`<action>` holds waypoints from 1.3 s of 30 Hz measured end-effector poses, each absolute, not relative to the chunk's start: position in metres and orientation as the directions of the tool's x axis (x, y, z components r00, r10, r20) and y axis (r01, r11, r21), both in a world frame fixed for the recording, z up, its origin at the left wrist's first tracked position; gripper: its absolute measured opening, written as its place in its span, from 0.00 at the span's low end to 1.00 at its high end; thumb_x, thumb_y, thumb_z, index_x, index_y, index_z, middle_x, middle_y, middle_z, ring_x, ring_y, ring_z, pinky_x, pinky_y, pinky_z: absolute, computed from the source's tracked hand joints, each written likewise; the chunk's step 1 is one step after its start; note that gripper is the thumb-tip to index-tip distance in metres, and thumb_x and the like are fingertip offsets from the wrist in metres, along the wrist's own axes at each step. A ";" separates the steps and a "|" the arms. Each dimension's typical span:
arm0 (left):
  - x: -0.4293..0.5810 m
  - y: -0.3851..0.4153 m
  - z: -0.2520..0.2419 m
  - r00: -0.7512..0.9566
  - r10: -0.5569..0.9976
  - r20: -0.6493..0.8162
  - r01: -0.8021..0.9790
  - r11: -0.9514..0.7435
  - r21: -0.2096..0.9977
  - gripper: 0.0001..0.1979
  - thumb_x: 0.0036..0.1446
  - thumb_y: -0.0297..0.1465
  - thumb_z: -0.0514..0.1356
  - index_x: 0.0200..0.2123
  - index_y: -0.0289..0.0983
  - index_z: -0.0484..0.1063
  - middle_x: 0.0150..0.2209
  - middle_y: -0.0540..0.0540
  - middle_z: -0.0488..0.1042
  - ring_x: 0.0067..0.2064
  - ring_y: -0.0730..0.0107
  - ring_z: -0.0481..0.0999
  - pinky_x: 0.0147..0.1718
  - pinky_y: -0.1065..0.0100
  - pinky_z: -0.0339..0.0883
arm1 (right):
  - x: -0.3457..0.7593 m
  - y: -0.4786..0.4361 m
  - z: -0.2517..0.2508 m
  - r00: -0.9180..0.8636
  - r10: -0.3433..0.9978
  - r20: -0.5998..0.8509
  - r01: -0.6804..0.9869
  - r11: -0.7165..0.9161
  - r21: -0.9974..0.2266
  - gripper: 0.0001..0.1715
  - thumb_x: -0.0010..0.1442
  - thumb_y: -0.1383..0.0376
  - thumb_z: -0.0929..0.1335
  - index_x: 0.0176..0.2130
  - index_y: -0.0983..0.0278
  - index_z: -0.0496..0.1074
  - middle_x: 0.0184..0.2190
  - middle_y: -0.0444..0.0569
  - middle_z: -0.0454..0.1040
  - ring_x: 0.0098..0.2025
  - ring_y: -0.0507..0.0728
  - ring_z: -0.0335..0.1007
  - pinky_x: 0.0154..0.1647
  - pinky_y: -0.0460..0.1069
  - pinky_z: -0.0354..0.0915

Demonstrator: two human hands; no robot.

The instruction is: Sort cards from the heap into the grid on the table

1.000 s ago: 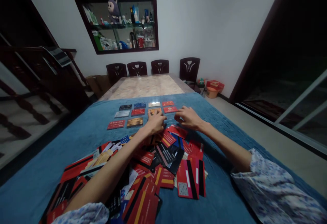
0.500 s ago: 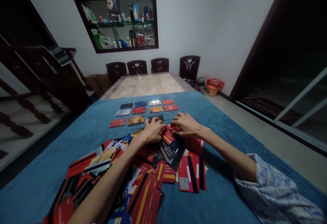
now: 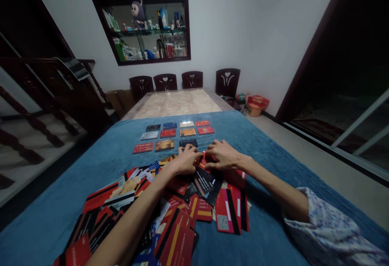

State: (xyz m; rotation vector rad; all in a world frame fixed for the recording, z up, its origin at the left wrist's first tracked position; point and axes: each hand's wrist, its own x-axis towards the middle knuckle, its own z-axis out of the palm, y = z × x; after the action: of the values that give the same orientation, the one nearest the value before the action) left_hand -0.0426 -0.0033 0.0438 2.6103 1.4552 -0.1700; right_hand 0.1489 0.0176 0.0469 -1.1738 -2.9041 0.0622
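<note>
A red card (image 3: 203,159) stands between my hands over a loose heap of cards. My left hand (image 3: 186,160) has its curled fingers on the card's left side. On its right side, the bent fingers of my right hand (image 3: 223,155) close in, hiding much of it. Just beneath lies a black card (image 3: 208,183) with fine print. Beyond my fingers, a dark card (image 3: 188,143) ends the nearest row, beside a gold card (image 3: 164,145) and a red one (image 3: 142,147). Red cards with black stripes (image 3: 228,210) spread out below my right wrist.
Further rows include an orange card (image 3: 187,132) and a silver card (image 3: 149,135). A blue cloth (image 3: 261,169) covers the near table; its far marble part (image 3: 176,101) is bare. Dark chairs (image 3: 227,80) stand at the far end.
My left hand has drawn back a little from the dark card in the row, which now shows more fully. Less of the red card between my hands is visible. The view has shifted slightly.
</note>
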 end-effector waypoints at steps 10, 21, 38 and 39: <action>-0.042 -0.005 0.040 0.552 0.820 -0.148 0.831 -0.555 0.028 0.18 0.55 0.27 0.56 0.50 0.40 0.68 0.50 0.38 0.67 0.56 0.49 0.59 0.50 0.46 0.59 | 0.154 0.020 0.051 -0.709 0.698 -0.095 0.703 0.710 -0.036 0.26 0.57 0.44 0.68 0.43 0.61 0.76 0.46 0.56 0.74 0.51 0.67 0.63 0.45 0.57 0.60; -0.045 0.000 0.029 0.660 0.750 -0.051 0.752 -0.658 0.050 0.17 0.52 0.24 0.56 0.47 0.38 0.69 0.57 0.39 0.68 0.62 0.48 0.55 0.54 0.47 0.56 | 0.157 0.022 0.048 -0.727 0.679 -0.100 0.686 0.725 -0.065 0.24 0.55 0.45 0.69 0.40 0.61 0.75 0.43 0.56 0.73 0.50 0.67 0.63 0.43 0.57 0.62; -0.046 0.002 0.043 0.653 0.756 0.030 0.747 -0.651 0.137 0.08 0.62 0.29 0.54 0.36 0.36 0.72 0.43 0.42 0.75 0.58 0.54 0.62 0.51 0.53 0.57 | 0.162 0.022 0.059 -0.758 0.651 -0.038 0.649 0.747 -0.140 0.11 0.55 0.62 0.67 0.38 0.61 0.77 0.37 0.50 0.78 0.45 0.61 0.68 0.42 0.53 0.60; -0.047 0.003 0.042 0.652 0.757 0.045 0.745 -0.651 0.144 0.07 0.61 0.29 0.55 0.34 0.36 0.72 0.42 0.42 0.75 0.56 0.55 0.63 0.50 0.54 0.57 | 0.162 0.023 0.059 -0.766 0.643 -0.020 0.638 0.754 -0.157 0.11 0.56 0.64 0.66 0.38 0.61 0.77 0.36 0.50 0.78 0.44 0.60 0.68 0.42 0.52 0.60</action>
State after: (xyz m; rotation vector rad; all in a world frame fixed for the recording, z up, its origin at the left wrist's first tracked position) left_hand -0.0473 0.0032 0.0419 2.7519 1.2554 0.1535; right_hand 0.1620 0.0231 0.0592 -1.0623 -2.9098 0.2401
